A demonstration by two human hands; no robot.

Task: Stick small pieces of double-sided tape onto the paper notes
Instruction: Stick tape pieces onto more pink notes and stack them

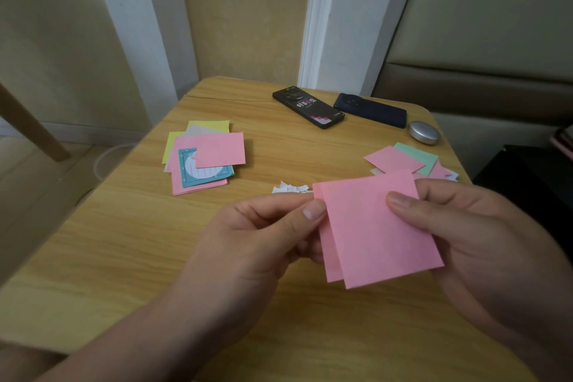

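Two pink paper notes (375, 232) are held overlapped above the wooden table (124, 242), the front one slightly offset from the one behind. My left hand (266, 232) pinches their left edge between thumb and fingers. My right hand (471, 226) grips the right side, thumb on the front sheet. Small white tape scraps (290, 187) lie on the table just behind the notes. A pile of pink, yellow and teal notes (204, 158) sits at the left. Another pile of pink and green notes (409, 161) lies at the right.
Two phones lie at the table's far edge, a black one (308, 107) and a dark blue one (370, 110). A small round silver case (424, 132) rests beside them. A wall and white frame stand behind the table. A padded seat is at the right.
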